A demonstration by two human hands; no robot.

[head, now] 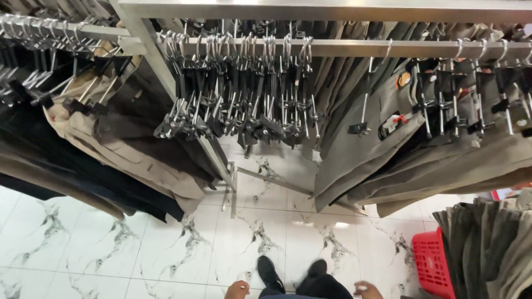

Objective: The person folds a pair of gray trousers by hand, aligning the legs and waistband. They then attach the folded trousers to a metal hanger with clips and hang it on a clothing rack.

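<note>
I look down along a clothes rack. My left hand [237,289] and my right hand [368,289] show only as knuckles at the bottom edge, on either side of my dark trousers and black shoes [270,272]. Neither hand touches anything I can see. Ahead, a metal rail [343,49] carries several empty black clip hangers [244,105] bunched together. Grey trousers [366,149] hang to their right.
Beige and dark garments [105,149] hang on a second rail at the left. A red plastic basket [432,264] stands on the white marbled floor [166,249] at the right, beside a stack of olive trousers [487,249]. The rack's metal leg [233,185] meets the floor ahead.
</note>
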